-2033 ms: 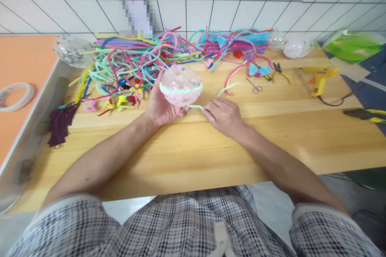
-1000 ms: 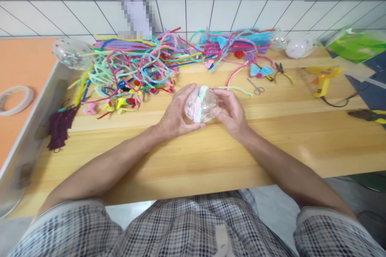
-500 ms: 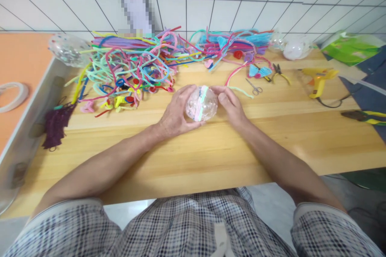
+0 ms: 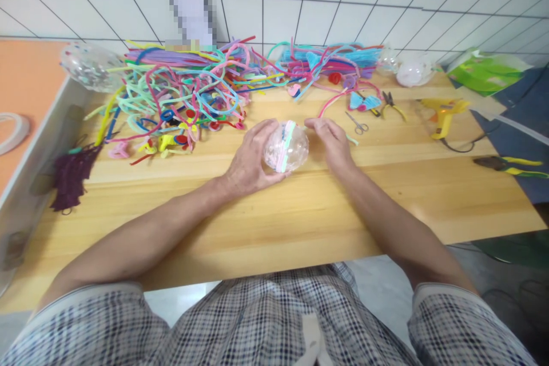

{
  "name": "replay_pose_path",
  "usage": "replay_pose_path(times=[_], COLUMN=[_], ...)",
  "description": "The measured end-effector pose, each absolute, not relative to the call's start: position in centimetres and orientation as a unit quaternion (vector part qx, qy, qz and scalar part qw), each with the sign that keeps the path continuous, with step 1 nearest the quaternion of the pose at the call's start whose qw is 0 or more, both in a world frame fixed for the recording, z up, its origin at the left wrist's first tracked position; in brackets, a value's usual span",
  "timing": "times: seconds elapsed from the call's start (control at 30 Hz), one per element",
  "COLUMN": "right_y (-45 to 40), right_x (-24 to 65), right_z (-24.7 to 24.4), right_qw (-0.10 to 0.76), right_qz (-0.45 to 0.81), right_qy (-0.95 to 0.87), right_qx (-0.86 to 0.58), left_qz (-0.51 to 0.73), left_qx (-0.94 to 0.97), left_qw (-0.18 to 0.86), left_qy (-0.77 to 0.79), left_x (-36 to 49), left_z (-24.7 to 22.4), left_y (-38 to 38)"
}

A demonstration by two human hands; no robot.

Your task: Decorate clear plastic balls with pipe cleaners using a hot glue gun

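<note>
A clear round ball (image 4: 295, 151), with pink and mint-green strips around its middle, is above the wooden table. My left hand (image 4: 253, 157) is wrapped round its left side, thumb below and fingers above. Just right of the ball, my right hand (image 4: 332, 140) has its thumb and fingertips pressed together, a small gap from the ball's surface. Whether anything is pinched there is too small to make out. Beyond the right hand lie pink and pale green pipe cleaners (image 4: 332, 102), partly hidden by it.
Tangled pipe cleaners (image 4: 171, 91) cover the table's back left, with more bundles behind. Small scissors (image 4: 357, 124), pliers (image 4: 392, 106), a yellow glue gun (image 4: 444, 117) and larger pliers (image 4: 493, 163) lie right. A purple tasselled piece (image 4: 75, 177) lies left.
My right hand has drawn slightly away from the ball to the right, its fingers now closer together. My left hand keeps its hold. The view has shifted slightly.
</note>
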State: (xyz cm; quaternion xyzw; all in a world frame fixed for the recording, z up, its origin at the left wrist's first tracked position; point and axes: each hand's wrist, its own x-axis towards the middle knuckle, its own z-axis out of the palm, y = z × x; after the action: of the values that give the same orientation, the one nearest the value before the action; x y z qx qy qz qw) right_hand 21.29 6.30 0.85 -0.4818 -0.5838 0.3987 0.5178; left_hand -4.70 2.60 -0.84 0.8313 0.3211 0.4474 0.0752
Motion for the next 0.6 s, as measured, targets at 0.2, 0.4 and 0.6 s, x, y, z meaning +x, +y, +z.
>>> replay_pose_path(times=[0.2,0.4,0.6], right_y=[7.4,7.1,4.1], right_x=[24.1,29.4,38.6], right_z=[4.4,6.2,3.7], right_qw=[0.575,0.593,0.611], right_qz=[0.424,0.45,0.334], right_qy=[-0.514,-0.426,-0.343], right_qx=[-0.474,-0.514,-0.631], left_qz=[0.427,0.378,0.393], left_qx=[0.845,0.859,0.844], left_qw=[0.06,0.093,0.123], left_qy=[0.317,0.333,0.344], left_x=[-4.5,-4.4,-4.3], left_z=[-0.5,-0.7,-0.7], left_y=[2.2,2.0,2.1])
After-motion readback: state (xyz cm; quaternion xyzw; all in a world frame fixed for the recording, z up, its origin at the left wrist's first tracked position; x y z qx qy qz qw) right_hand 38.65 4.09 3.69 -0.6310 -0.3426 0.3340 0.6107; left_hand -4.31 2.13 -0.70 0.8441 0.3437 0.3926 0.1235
